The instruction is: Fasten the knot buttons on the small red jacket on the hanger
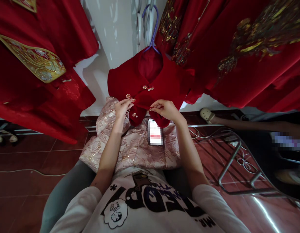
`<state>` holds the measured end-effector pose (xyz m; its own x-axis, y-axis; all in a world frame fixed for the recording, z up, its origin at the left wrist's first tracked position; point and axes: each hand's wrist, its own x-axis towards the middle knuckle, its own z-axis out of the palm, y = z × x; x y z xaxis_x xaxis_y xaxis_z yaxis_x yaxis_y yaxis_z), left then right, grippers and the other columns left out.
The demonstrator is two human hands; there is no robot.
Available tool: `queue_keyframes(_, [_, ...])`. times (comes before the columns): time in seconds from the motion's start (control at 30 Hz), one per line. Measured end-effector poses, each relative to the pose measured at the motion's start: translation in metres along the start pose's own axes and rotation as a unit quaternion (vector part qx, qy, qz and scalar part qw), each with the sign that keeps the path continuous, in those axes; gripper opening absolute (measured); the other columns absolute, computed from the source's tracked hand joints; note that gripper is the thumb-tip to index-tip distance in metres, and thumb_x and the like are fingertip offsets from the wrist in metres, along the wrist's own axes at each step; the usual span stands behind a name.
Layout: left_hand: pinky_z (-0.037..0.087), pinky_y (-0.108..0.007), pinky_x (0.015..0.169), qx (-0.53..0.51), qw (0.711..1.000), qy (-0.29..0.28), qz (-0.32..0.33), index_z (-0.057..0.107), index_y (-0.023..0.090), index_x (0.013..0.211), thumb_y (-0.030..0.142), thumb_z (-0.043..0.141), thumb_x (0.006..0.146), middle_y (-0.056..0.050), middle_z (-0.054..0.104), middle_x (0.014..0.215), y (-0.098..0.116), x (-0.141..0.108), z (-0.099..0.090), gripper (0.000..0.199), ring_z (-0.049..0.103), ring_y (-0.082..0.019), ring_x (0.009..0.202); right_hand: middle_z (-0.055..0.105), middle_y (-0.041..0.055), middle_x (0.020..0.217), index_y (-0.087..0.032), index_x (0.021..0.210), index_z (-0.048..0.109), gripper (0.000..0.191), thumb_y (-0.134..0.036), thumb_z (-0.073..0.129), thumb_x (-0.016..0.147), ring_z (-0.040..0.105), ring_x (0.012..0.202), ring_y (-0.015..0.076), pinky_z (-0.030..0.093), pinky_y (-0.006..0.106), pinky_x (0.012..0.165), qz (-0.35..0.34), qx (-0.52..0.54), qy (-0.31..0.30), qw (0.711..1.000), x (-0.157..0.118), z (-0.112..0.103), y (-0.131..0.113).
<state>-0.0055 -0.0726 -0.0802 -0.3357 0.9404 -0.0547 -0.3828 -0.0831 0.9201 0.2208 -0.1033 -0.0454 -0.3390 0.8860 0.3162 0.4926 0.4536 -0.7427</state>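
A small red velvet jacket with pearl buttons hangs on a purple hanger against the white wall. My left hand pinches the jacket's front edge beside a pearl button. My right hand grips the lower front flap of the same jacket. Below them a pink brocade garment lies over my lap, with a phone resting face up on it.
Large red embroidered garments hang at the left and right. Another person's leg and sandalled foot stretch in from the right. A metal rack frame stands on the red tiled floor. A cable runs along the floor.
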Motion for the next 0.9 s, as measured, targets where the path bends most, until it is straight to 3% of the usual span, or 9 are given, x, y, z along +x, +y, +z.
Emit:
queue_keyframes(0.07, [0.063, -0.035, 0.092, 0.014, 1.000, 0.002, 0.003, 0.072, 0.014, 0.072, 0.009, 0.079, 0.083, -0.003, 0.074, 0.077, -0.001, 0.000, 0.001, 0.013, 0.071, -0.012, 0.073, 0.079, 0.0066, 0.092, -0.017, 0.093, 0.076, 0.010, -0.017, 0.071, 0.084, 0.073, 0.080, 0.0171, 0.059, 0.032, 0.080, 0.005, -0.001, -0.004, 1.000, 0.000, 0.000, 0.000])
queue_keyframes(0.2, [0.063, -0.038, 0.089, 0.129, 0.988, -0.087, 0.028, 0.066, 0.016, 0.063, 0.029, 0.079, 0.089, -0.003, 0.064, 0.066, 0.007, 0.000, 0.013, 0.032, 0.067, -0.016, 0.072, 0.079, 0.0059, 0.091, -0.018, 0.092, 0.076, 0.010, -0.019, 0.071, 0.083, 0.073, 0.081, 0.0179, 0.060, 0.034, 0.081, 0.014, -0.006, -0.018, 1.000, 0.000, -0.002, 0.001])
queue_keyframes(0.27, [0.058, -0.037, 0.098, 0.192, 0.967, -0.133, 0.103, 0.064, 0.017, 0.060, 0.030, 0.082, 0.085, -0.003, 0.062, 0.067, 0.019, 0.001, 0.026, 0.034, 0.068, -0.020, 0.083, 0.080, 0.0057, 0.092, -0.019, 0.093, 0.076, 0.011, -0.020, 0.070, 0.083, 0.073, 0.082, 0.0182, 0.061, 0.035, 0.082, 0.016, -0.003, -0.019, 1.000, -0.001, -0.003, 0.002])
queue_keyframes(0.37, [0.050, -0.038, 0.109, 0.245, 0.923, -0.204, 0.213, 0.070, 0.018, 0.075, 0.020, 0.085, 0.081, -0.006, 0.068, 0.086, 0.038, 0.005, 0.050, 0.016, 0.066, -0.027, 0.109, 0.080, 0.0059, 0.092, -0.019, 0.094, 0.076, 0.013, -0.020, 0.070, 0.083, 0.074, 0.082, 0.0183, 0.061, 0.035, 0.081, 0.016, 0.001, -0.018, 1.000, -0.003, -0.007, 0.003])
queue_keyframes(0.47, [0.046, -0.045, 0.115, 0.288, 0.880, -0.259, 0.274, 0.068, 0.017, 0.079, 0.013, 0.088, 0.072, -0.013, 0.066, 0.112, 0.052, 0.013, 0.069, 0.022, 0.048, -0.039, 0.136, 0.079, 0.0057, 0.091, -0.019, 0.093, 0.076, 0.012, -0.020, 0.070, 0.082, 0.074, 0.082, 0.0183, 0.061, 0.035, 0.082, 0.017, -0.003, -0.020, 1.000, -0.004, -0.010, 0.004])
queue_keyframes(0.53, [0.040, -0.052, 0.119, 0.315, 0.857, -0.285, 0.293, 0.064, 0.017, 0.074, 0.012, 0.089, 0.069, -0.017, 0.063, 0.119, 0.056, 0.020, 0.075, 0.026, 0.037, -0.045, 0.144, 0.079, 0.0052, 0.088, -0.019, 0.091, 0.076, 0.011, -0.020, 0.071, 0.081, 0.074, 0.081, 0.0184, 0.062, 0.036, 0.082, 0.024, -0.002, -0.030, 0.999, -0.004, -0.011, 0.005])
queue_keyframes(0.6, [0.035, -0.058, 0.121, 0.288, 0.869, -0.290, 0.279, 0.065, 0.017, 0.075, 0.012, 0.084, 0.075, -0.017, 0.062, 0.116, 0.058, 0.026, 0.076, 0.020, 0.037, -0.046, 0.144, 0.079, 0.0047, 0.085, -0.019, 0.090, 0.076, 0.011, -0.021, 0.071, 0.080, 0.074, 0.080, 0.0184, 0.062, 0.036, 0.081, 0.034, 0.006, -0.045, 0.998, -0.003, -0.010, 0.005])
queue_keyframes(0.7, [0.034, -0.061, 0.120, 0.180, 0.928, -0.263, 0.192, 0.068, 0.014, 0.087, 0.010, 0.069, 0.088, -0.014, 0.062, 0.106, 0.061, 0.033, 0.074, 0.004, 0.048, -0.040, 0.138, 0.078, 0.0048, 0.085, -0.019, 0.090, 0.076, 0.012, -0.021, 0.069, 0.081, 0.074, 0.080, 0.0180, 0.062, 0.036, 0.083, 0.039, 0.022, -0.064, 0.997, -0.002, -0.009, 0.005])
queue_keyframes(0.9, [0.037, -0.063, 0.118, 0.091, 0.978, -0.183, 0.037, 0.067, 0.014, 0.102, 0.012, 0.051, 0.097, -0.009, 0.065, 0.095, 0.060, 0.053, 0.068, 0.017, 0.068, -0.028, 0.114, 0.079, 0.0069, 0.101, -0.019, 0.101, 0.078, 0.021, -0.032, 0.068, 0.088, 0.073, 0.091, 0.0192, 0.062, 0.037, 0.089, -0.005, 0.034, -0.019, 0.999, -0.007, -0.014, -0.007])
